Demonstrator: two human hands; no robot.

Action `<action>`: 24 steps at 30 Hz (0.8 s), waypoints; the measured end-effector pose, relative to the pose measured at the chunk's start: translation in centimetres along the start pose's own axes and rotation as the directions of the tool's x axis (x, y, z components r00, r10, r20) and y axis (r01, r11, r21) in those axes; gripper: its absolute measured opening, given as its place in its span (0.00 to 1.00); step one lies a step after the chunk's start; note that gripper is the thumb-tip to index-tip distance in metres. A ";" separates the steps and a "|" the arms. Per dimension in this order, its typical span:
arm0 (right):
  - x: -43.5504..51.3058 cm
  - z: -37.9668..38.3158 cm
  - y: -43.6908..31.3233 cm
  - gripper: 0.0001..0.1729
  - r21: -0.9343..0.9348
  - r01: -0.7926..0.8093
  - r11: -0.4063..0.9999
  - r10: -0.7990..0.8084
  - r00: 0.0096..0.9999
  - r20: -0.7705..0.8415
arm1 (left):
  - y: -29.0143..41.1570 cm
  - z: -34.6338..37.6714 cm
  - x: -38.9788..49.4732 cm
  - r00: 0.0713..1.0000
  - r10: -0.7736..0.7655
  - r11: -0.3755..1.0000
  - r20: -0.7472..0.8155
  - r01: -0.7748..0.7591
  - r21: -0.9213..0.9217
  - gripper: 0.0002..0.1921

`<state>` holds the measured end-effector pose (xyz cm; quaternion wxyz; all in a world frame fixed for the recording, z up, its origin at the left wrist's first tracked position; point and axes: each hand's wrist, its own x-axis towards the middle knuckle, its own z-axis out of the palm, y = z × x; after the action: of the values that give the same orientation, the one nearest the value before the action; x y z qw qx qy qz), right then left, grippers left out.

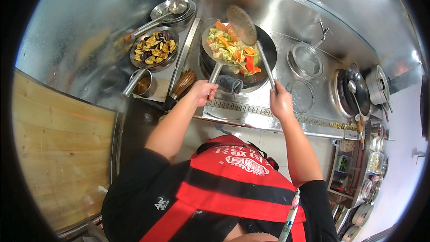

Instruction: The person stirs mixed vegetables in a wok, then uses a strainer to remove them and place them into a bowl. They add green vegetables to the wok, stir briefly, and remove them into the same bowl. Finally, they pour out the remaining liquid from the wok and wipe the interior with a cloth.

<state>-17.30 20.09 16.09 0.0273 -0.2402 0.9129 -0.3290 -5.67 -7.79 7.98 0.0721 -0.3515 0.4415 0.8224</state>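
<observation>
My left hand (pixel 204 93) is closed round the metal handle of a round metal strainer (pixel 205 42), held over the left part of a dark wok (pixel 267 52). Cut vegetables (pixel 228 45), green, orange and red, lie in the strainer and spill over its right edge above the wok. My right hand (pixel 281 100) grips the long handle of a perforated skimmer (pixel 242 25), its round head tilted up above the vegetables. A folded grey cloth (pixel 230 84) rests at the wok's near rim, just right of my left hand.
Left stand a strainer of fried pieces (pixel 154 47), a metal pot (pixel 144 83), stacked bowls with a ladle (pixel 177 7) and a bamboo wok brush (pixel 183 83). Right are a water basin (pixel 305 61), a tap (pixel 324 32), a wire ring (pixel 302 96) and a second wok (pixel 359 90).
</observation>
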 end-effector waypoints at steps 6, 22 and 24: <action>1.7 -2.5 3.2 0.24 0.259 -0.100 0.961 0.136 0.983 -0.123 | 0.5 0.9 -2.2 0.989 0.140 0.990 0.035 -0.141 0.013 0.06; 8.6 -6.6 8.1 0.20 -0.170 -0.079 0.982 0.088 0.995 0.049 | 0.9 0.6 0.2 0.993 0.012 0.991 0.118 0.004 -0.136 0.05; 10.1 -6.7 6.8 0.17 -0.315 0.019 0.949 0.006 0.997 0.077 | 3.1 0.6 1.6 0.991 0.025 0.994 0.129 -0.011 -0.108 0.05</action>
<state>-30.49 23.97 18.24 0.0226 -0.2571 0.9512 -0.1693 -8.49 -9.50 9.25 0.0743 -0.2963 0.3941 0.8668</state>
